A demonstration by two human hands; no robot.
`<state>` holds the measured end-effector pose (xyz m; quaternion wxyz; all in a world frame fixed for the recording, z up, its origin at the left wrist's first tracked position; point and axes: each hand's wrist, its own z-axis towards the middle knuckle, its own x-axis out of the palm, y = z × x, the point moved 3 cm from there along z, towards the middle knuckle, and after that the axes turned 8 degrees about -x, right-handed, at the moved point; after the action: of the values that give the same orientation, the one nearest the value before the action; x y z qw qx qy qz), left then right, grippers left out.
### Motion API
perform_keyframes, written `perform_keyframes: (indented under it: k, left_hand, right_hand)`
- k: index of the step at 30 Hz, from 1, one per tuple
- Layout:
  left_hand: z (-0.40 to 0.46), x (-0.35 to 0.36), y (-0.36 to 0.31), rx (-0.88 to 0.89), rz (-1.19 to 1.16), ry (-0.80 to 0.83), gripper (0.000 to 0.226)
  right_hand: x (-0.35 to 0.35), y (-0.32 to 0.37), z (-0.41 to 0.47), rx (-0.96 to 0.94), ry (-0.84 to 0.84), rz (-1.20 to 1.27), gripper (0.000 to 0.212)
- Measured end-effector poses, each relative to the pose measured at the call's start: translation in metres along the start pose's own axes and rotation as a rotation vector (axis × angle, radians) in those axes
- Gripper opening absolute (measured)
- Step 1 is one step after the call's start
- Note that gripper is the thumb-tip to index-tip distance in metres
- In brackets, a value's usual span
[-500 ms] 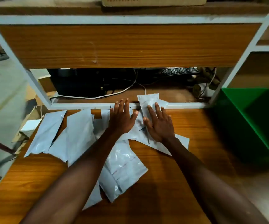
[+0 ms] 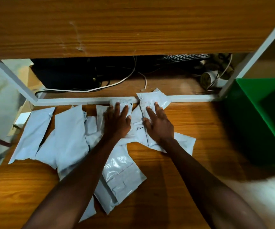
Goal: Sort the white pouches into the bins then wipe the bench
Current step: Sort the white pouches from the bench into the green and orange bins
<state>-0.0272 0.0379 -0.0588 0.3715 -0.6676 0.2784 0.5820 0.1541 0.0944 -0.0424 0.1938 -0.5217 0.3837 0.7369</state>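
A white metal frame (image 2: 191,97) is set along the far edge of the wooden benchtop (image 2: 174,187). A wood-grain panel (image 2: 133,25) is mounted above; a black keyboard (image 2: 185,58) and white cables (image 2: 100,87) are seen behind.

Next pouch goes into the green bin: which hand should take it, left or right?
Right. The right hand already lies flat on the pouch at the back rail, and the green bin sits on that same side. The left hand rests nearer the middle of the pile, so it would probably have to cross over.
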Motion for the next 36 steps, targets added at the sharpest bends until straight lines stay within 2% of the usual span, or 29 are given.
perform_keyframes:
  k: [4,8,14,17,22,29,36]
  left_hand:
    - [-0.005,-0.016,0.0,0.055,-0.058,-0.032,0.054]
    - [-0.023,-0.044,-0.004,0.182,-0.09,-0.146,0.055]
    - [-0.087,-0.066,-0.032,0.367,-0.229,-0.187,0.056]
    - [-0.125,-0.057,-0.047,0.424,-0.261,-0.172,0.056]
    - [-0.191,-0.043,-0.092,0.535,-0.272,-0.119,0.056]
    - [-0.293,-0.028,-0.18,0.719,-0.344,0.07,0.055]
    - [-0.396,-0.002,-0.282,0.855,-0.363,0.147,0.055]
  right_hand:
    - [-0.014,0.003,-0.007,0.046,-0.045,0.025,0.055]
    - [-0.036,0.011,-0.026,0.082,-0.14,0.014,0.054]
    - [-0.078,0.015,-0.096,0.147,-0.298,-0.004,0.052]
    - [-0.09,0.006,-0.153,0.195,-0.362,-0.005,0.052]
    - [-0.112,-0.016,-0.249,0.375,-0.463,-0.018,0.052]
    - [-0.143,-0.057,-0.381,0.568,-0.61,-0.127,0.052]
    - [-0.183,-0.142,-0.492,0.725,-0.641,-0.192,0.053]
